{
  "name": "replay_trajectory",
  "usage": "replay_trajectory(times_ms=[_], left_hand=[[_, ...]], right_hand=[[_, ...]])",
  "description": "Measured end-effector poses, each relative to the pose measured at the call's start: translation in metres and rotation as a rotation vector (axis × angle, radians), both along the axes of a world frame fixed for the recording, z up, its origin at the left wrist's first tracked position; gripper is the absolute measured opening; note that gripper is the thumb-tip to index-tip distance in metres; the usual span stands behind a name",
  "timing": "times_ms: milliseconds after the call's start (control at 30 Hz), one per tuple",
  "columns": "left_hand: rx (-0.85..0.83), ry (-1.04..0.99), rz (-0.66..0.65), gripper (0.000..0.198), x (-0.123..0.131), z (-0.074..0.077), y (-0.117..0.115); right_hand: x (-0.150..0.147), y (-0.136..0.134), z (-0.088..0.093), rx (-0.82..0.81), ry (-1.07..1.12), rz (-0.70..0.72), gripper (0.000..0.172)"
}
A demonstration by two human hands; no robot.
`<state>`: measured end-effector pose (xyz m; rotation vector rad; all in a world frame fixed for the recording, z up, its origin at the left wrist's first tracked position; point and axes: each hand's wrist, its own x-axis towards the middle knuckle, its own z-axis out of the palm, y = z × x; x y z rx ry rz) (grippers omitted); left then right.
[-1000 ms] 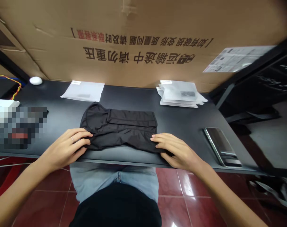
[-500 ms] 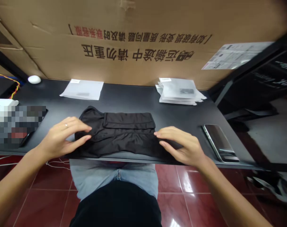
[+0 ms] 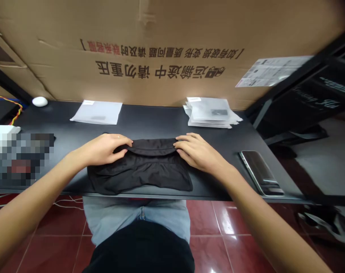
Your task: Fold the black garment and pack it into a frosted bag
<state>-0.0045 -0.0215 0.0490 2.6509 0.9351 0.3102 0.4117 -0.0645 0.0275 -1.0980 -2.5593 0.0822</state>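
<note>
We count one folded black garment [image 3: 139,174], lying near the front edge of a black desk [image 3: 158,127], between our two hands. Our left hand [image 3: 104,149] and right hand [image 3: 196,149] lie palm-down on its upper fold, fingers together, arms reaching in from either side. The hands are apart, and we cannot tell whether either pinches the cloth. Beyond lie one frosted bag [image 3: 96,112] and one stack of frosted bags [image 3: 209,113], backed by a cardboard carton [image 3: 161,30]. To the right lies one phone [image 3: 259,172]; far left, one white mouse [image 3: 39,101] and one power strip [image 3: 2,132].
</note>
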Motion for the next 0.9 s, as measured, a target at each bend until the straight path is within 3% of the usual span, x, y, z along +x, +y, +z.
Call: replay_trajectory(times_ms=[133,267,367,533,667,767,900], left_hand=[[-0.058,-0.124,0.186,0.03,0.014,0.004,0.021],[0.02,-0.315,0.382,0.038,0.04,0.004,0.038],[0.169,-0.274,0.352,0.046,0.051,0.003,0.03],[0.148,0.041,0.217,0.074,0.047,-0.015,-0.01],[0.082,0.148,0.233,0.091,0.038,-0.037,-0.023],[0.088,0.137,0.217,0.093,0.036,-0.044,-0.02],[0.092,0.126,0.195,0.091,0.035,-0.04,-0.017]], right_hand=[[-0.01,0.027,0.008,-0.076,0.273,-0.262,0.02],[-0.023,0.062,0.015,-0.082,0.419,-0.444,0.032],[-0.034,0.061,0.015,-0.015,0.364,-0.378,0.049],[-0.051,0.011,-0.001,-0.157,0.089,-0.06,0.078],[-0.055,-0.012,-0.018,-0.249,-0.075,-0.085,0.109],[-0.054,-0.016,-0.024,-0.241,-0.107,-0.125,0.113],[-0.059,-0.023,-0.023,-0.247,-0.115,-0.166,0.116]])
